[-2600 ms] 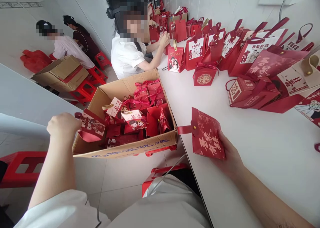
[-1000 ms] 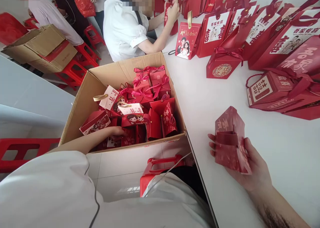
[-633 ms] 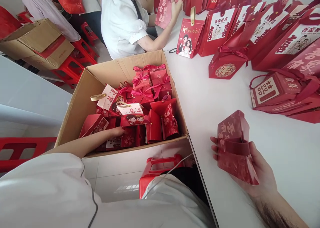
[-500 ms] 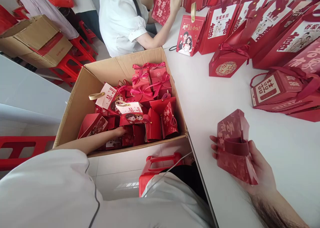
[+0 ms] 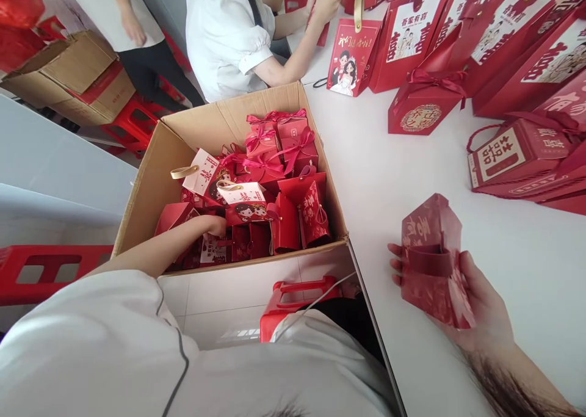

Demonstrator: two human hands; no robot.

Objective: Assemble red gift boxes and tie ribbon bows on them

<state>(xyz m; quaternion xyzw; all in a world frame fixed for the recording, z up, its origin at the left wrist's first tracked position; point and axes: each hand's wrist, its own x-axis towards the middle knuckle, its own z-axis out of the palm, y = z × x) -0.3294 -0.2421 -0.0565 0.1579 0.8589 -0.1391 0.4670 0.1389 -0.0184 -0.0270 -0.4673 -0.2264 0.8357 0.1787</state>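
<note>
A seated worker, as I am observing from the room, is working between a cardboard carton (image 5: 229, 113) and a white tabletop (image 5: 366, 179). The right hand (image 5: 485, 316) is cradling a strapped red box (image 5: 430, 289) above or on the tabletop; whether the knuckles are touching the surface, I cannot tell. The palm is lying beneath and behind the box, the thumb is bracing its near right side, and the fingertips are showing past its left edge. This broad support is probably suiting thin card: light, even pressure is sparing the walls, whereas pinching would be risking creases or a bent strap. The left hand (image 5: 214, 224) is reaching into the carton, bending at the wrist among packed red boxes (image 5: 259, 240). Its fingers are partly hidden, so I cannot tell whether they are grasping anything. Here a straight, gentle path is likely serving best, since neighbouring handle loops (image 5: 229, 185) and ribbons (image 5: 300, 145) could be snagging.

Orientation: the strapped box is tilting, its strap side facing up toward the worker. The long axis is running from the peaked far end back toward the right wrist, slanting slightly rightward; the strap (image 5: 429, 262) is crossing that axis. Pale characters are marking the upper left face.
</note>
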